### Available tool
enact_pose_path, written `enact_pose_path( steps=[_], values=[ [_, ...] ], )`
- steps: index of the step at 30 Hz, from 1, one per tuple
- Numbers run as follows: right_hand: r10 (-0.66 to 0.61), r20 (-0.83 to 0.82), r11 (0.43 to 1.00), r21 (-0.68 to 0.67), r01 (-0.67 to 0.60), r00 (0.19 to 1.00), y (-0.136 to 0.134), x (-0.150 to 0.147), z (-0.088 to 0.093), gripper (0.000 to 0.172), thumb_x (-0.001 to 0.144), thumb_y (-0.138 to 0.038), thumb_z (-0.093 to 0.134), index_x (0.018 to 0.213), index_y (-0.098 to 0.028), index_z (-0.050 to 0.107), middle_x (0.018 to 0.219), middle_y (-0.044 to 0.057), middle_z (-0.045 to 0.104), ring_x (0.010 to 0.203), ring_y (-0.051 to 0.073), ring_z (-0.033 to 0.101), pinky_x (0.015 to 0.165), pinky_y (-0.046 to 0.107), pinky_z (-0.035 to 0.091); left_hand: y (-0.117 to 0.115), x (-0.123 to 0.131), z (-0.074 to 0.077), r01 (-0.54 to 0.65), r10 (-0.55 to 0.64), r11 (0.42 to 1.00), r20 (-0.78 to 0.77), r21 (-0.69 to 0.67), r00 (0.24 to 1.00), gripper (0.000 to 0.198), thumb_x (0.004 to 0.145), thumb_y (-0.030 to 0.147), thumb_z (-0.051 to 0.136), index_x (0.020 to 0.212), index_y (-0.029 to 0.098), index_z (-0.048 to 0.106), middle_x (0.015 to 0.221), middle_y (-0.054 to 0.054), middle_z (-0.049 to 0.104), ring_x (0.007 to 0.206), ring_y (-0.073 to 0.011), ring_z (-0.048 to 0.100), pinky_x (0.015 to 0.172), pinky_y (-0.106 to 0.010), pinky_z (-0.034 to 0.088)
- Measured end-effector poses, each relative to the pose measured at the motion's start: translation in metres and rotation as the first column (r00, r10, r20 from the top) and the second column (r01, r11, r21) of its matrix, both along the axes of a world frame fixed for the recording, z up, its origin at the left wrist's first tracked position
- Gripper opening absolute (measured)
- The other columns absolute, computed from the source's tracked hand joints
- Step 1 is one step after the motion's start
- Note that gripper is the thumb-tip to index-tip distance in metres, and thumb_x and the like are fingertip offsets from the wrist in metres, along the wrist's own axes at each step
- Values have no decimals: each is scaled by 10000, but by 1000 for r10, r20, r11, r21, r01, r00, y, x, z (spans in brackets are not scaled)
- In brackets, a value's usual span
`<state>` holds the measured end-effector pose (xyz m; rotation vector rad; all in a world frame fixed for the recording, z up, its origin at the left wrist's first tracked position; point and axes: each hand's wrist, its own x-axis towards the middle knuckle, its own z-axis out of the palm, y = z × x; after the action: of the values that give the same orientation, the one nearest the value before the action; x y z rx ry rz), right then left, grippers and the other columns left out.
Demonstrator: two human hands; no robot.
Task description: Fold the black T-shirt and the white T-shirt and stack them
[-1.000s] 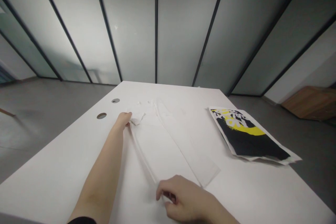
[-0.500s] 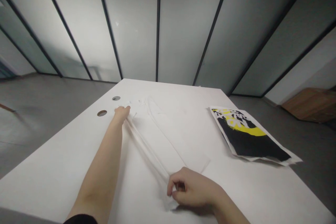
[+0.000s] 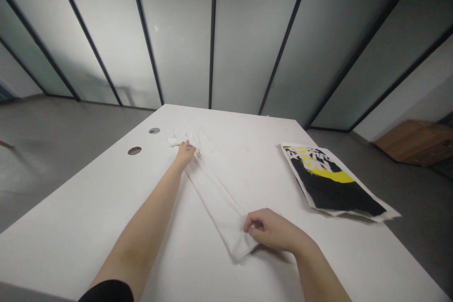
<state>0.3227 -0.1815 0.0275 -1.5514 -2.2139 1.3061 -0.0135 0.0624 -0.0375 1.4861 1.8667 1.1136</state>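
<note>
A thin white piece that looks like cloth [image 3: 215, 198] lies folded in a long strip across the white table [image 3: 106, 188]. At its far end, small crumpled white parts bunch up; whether they are straps cannot be made out. My left hand [image 3: 186, 152] reaches far forward and pinches the cloth's left edge there. My right hand [image 3: 271, 227] has its fingers curled closed on the near end, just above the tabletop. The near corner sticks out left of the right fingers. White on white, much of the outline is faint.
On the right side of the table lies a flat white stack with a black and yellow print [image 3: 336, 184], its edges uneven. Two round holes [image 3: 134, 151] pierce the left side of the tabletop. Frosted glass panels [image 3: 184, 37] stand behind. A wooden piece [image 3: 417, 141] is at far right.
Both hands have moved right, carrying the left edge of the white cloth inward over the rest. My right hand has also shifted away from me. The strip is now narrower.
</note>
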Motion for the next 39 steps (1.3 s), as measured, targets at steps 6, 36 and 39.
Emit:
enact_pose_path(
  steps=[6, 36, 39],
  values=[
    [-8, 64, 1000, -11, 9, 998, -1, 1, -1, 319, 752, -118, 596, 981, -209, 799, 695, -36, 610, 644, 128, 522, 599, 239, 337, -2, -1, -2, 106, -89, 994, -296, 41, 951, 572, 891, 226, 571, 1454, 133, 611, 1385, -169, 610, 1135, -262, 676, 1068, -390, 508],
    [95, 48, 864, 492, -106, 994, -7, -50, -26, 405, 954, -180, 624, 1350, -208, 702, 1399, 120, 681, 1382, 284, 546, 1166, 443, 426, -64, 78, 18, 14, -100, 993, -756, -119, 647, 476, 1034, 406, 425, 1279, 63, 646, 1321, -244, 647, 1268, -370, 581, 1053, -489, 462],
    [246, 162, 879, 380, -290, 956, -17, -66, -27, 650, 964, -266, 665, 1587, -184, 496, 1705, 110, 376, 1618, 338, 203, 1310, 526, 228, -67, 82, 10, 71, -131, 991, -779, -111, 613, 576, 1053, 448, 370, 1409, 50, 585, 1506, -263, 556, 1425, -427, 466, 1156, -567, 368]
  ],
)
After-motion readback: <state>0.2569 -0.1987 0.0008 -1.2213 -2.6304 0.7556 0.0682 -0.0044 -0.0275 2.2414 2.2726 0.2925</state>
